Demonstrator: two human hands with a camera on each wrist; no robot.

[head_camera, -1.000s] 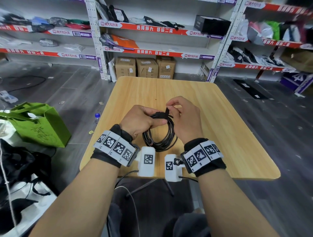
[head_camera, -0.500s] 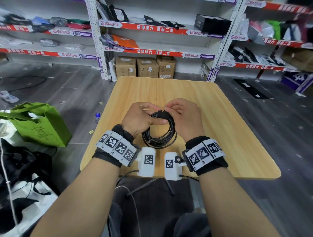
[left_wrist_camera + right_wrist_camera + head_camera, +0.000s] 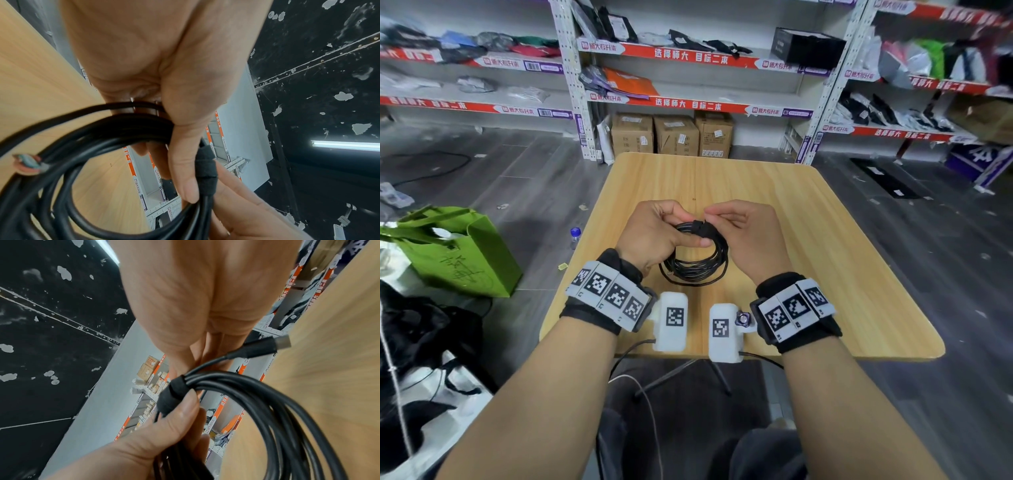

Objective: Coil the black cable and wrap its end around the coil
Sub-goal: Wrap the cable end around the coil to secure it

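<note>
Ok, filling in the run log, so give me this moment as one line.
stage: securing coil | left hand: grips black cable coil | right hand: pinches black strap | over table

Black cable (image 3: 697, 263); tan woodgrain table (image 3: 825, 260); green bag (image 3: 462, 260).

Cable (image 3: 693, 263) between hands above table (image 3: 825, 240); boxes (image 3: 674, 135) behind.

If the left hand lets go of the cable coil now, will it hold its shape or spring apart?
Likely holds: a black strap already binds the loops of the coil where the left hand grips. The loops fan out away from the strap, so they would probably sag and spread a little. The free plug sticks out and may flop.
</note>
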